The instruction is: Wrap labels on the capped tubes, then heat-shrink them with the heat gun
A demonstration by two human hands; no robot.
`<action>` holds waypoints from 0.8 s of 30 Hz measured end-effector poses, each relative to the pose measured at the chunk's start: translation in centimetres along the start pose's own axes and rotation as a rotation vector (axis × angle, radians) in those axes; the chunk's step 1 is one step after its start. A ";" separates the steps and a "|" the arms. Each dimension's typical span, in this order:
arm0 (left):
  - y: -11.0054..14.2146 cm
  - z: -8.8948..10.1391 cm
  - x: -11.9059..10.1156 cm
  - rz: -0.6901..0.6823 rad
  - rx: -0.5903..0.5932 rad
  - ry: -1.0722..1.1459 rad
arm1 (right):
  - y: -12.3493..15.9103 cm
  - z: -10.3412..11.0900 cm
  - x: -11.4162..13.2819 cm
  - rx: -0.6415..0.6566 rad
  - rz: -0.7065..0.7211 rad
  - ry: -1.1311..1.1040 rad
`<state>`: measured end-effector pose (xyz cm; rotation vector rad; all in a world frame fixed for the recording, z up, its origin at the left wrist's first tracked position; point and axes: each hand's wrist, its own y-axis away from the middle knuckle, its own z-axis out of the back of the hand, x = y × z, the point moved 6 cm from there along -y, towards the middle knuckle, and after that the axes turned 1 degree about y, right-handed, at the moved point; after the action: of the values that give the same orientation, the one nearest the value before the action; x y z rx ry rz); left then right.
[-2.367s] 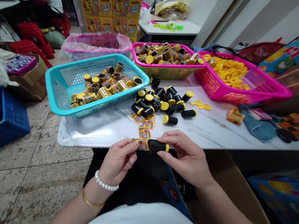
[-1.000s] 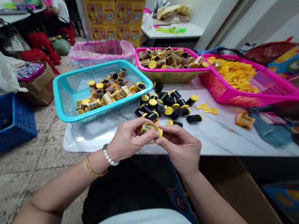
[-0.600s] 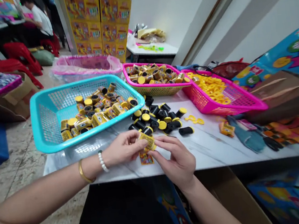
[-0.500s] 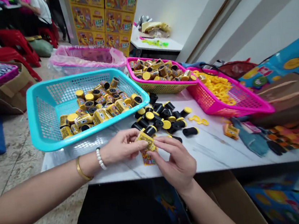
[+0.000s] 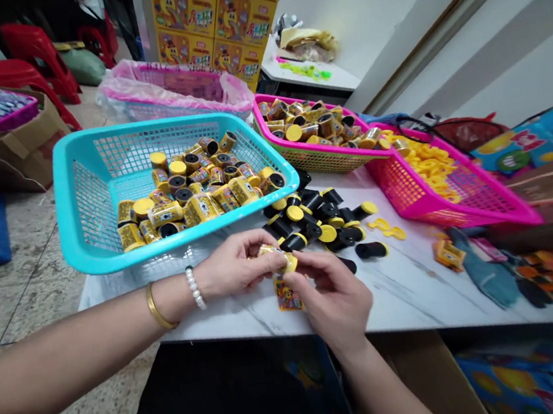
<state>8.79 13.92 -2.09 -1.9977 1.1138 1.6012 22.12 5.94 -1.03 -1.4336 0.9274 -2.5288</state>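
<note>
In front of me, a small cylinder in a printed yellow label point(image 5: 289, 262) is pinched between both hands. The fingers of my left hand point(image 5: 236, 265) are closed on its left end. From the other side, the thumb and fingertips of my right hand point(image 5: 337, 293) close on its yellow end. A printed orange-yellow label point(image 5: 287, 295) lies on the table just beneath, partly covered by my right hand. Past my fingers is a loose pile of black cylinders with yellow caps point(image 5: 325, 218).
A turquoise basket point(image 5: 70, 212) of labelled cylinders stands at left. Behind it, a pink basket point(image 5: 321, 161) holds more. Another pink basket point(image 5: 422, 206) contains yellow plastic parts point(image 5: 430, 164). One linked yellow part point(image 5: 386, 228) lies by the pile. Yellow cartons point(image 5: 214, 26) are stacked behind.
The label in my hands showed a broad flat face; now it looks curved round the cylinder, with a yellow end toward my right hand. The view has shifted, moving the scene rightward.
</note>
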 end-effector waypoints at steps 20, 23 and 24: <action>0.3 -0.8 1.4 0.249 0.212 0.201 | -1.8 -0.9 0.4 0.204 -0.122 -0.450; 0.1 -0.8 1.9 0.264 0.216 0.221 | -1.6 -1.2 0.7 0.245 -0.107 -0.416; 0.0 -0.8 2.0 0.261 0.211 0.242 | -1.7 -1.1 1.0 0.224 -0.074 -0.389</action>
<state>9.38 12.66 -3.68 -2.0077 1.6212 1.3104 21.04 7.47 0.25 -1.8157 0.5185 -2.1904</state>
